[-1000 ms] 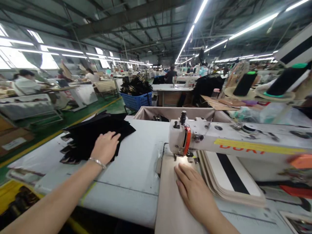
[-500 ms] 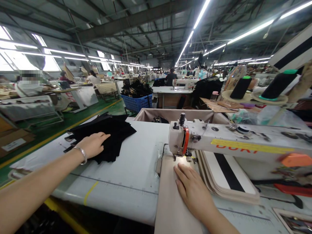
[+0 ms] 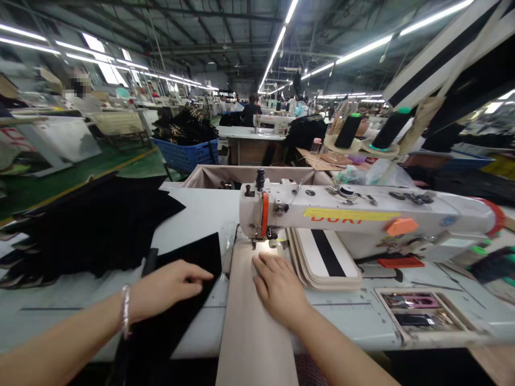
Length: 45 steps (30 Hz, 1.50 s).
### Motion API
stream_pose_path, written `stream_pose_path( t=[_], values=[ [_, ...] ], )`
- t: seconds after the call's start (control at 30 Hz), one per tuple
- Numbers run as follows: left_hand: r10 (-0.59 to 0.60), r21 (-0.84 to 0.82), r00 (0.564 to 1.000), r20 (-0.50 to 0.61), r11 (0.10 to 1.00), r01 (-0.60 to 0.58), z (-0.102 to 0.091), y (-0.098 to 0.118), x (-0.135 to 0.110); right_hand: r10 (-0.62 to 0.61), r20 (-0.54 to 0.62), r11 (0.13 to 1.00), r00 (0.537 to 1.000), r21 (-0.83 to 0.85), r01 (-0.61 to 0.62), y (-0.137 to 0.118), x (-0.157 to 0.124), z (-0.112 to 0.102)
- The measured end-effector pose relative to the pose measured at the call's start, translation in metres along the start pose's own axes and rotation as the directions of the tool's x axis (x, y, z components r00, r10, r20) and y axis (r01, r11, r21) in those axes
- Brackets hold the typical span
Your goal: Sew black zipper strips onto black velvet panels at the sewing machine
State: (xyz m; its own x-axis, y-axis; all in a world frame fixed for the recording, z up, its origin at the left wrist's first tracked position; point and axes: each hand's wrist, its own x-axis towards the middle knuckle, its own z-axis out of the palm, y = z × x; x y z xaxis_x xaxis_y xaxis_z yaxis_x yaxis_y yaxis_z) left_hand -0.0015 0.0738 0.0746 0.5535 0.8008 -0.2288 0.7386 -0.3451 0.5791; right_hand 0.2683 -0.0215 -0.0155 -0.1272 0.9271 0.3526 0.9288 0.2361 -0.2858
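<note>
My left hand [image 3: 171, 289] is closed on a black fabric piece [image 3: 181, 316] with a pointed corner, which slants over the table's front edge. Just left of it is a pile of similar black pieces [image 3: 96, 225]. With fingers stretched out, my right hand [image 3: 279, 289] lies flat on a long beige strip of material [image 3: 253, 343]. The strip runs under the needle area of a white sewing machine [image 3: 322, 214] and hangs over the front edge. Right of that hand sits a stack of beige-edged white panels with a black stripe [image 3: 328, 257].
A small tray of tools [image 3: 422, 316] is set in the table at right. Behind the machine stand a beige fabric-lined bin [image 3: 201, 174], two black thread cones [image 3: 348, 131] and a blue basket [image 3: 185, 155] of black pieces. Other people sit at workstations farther off.
My left hand has come off the pile toward me and to the right, bringing one black piece along. My right hand stays on the beige strip. The view has turned right.
</note>
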Motion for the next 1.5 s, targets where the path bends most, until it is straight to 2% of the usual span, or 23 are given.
stream_pose_path(
  t=[0.03,0.1,0.17,0.2,0.23,0.3,0.37,0.43,0.57,0.67,0.77,0.87,1.2,1.4,1.5],
  values=[
    [0.044,-0.086,0.995,0.091,0.996,-0.036,0.018,0.003,0.01,0.006,0.001,1.0,1.0,-0.004,-0.006,0.0,0.0,0.0],
    [0.12,-0.102,0.99,0.076,0.988,-0.112,0.039,0.0,0.034,0.012,0.003,1.0,1.0,-0.008,-0.012,0.0,0.0,0.0],
    [0.145,0.02,0.983,-0.109,0.989,-0.144,0.042,-0.013,0.061,0.012,0.007,1.0,1.0,-0.008,-0.012,0.0,0.0,0.0],
    [0.144,0.13,0.967,-0.209,0.984,-0.119,0.041,-0.021,0.072,0.013,0.008,1.0,1.0,-0.01,-0.013,0.0,0.0,0.001],
    [0.137,0.241,0.947,-0.292,0.968,-0.066,0.038,-0.029,0.081,0.016,0.008,1.0,1.0,-0.013,-0.016,0.0,-0.001,0.001],
    [0.119,0.412,0.92,-0.373,0.91,0.049,0.034,-0.043,0.088,0.02,0.01,1.0,1.0,-0.018,-0.02,0.0,-0.001,0.001],
    [0.095,0.448,0.935,-0.342,0.891,0.073,0.031,-0.049,0.084,0.022,0.011,1.0,1.0,-0.018,-0.022,0.0,-0.001,0.001],
    [0.105,0.371,0.958,-0.268,0.929,0.002,0.028,-0.044,0.072,0.023,0.01,1.0,1.0,-0.016,-0.023,0.0,-0.001,0.0],
    [0.258,0.182,0.956,-0.143,0.956,-0.23,0.028,-0.01,0.057,0.012,0.014,1.0,1.0,-0.019,-0.011,0.0,0.0,-0.001],
    [0.34,0.142,0.94,-0.045,0.933,-0.33,0.044,0.015,0.071,0.012,0.018,1.0,1.0,-0.015,-0.011,0.0,0.0,-0.002],
    [0.291,0.153,0.951,-0.107,0.95,-0.273,0.065,0.028,0.094,0.011,0.031,1.0,0.999,-0.007,-0.011,0.0,0.0,-0.003],
    [0.26,0.161,0.951,-0.167,0.959,-0.234,0.076,0.031,0.108,0.006,0.053,1.0,0.999,-0.008,-0.006,0.001,0.0,-0.003],
    [0.204,0.202,0.955,-0.217,0.966,-0.16,0.075,0.035,0.115,0.028,0.07,0.999,0.997,0.017,-0.029,0.0,0.004,-0.004],
    [0.212,0.211,0.952,-0.221,0.963,-0.166,0.076,0.031,0.123,0.034,0.078,0.999,0.996,0.021,-0.036,-0.001,0.004,-0.004],
    [0.228,0.217,0.947,-0.228,0.96,-0.178,0.076,0.031,0.118,0.031,0.073,0.999,0.997,0.024,-0.033,-0.001,0.004,-0.005]
  ],
)
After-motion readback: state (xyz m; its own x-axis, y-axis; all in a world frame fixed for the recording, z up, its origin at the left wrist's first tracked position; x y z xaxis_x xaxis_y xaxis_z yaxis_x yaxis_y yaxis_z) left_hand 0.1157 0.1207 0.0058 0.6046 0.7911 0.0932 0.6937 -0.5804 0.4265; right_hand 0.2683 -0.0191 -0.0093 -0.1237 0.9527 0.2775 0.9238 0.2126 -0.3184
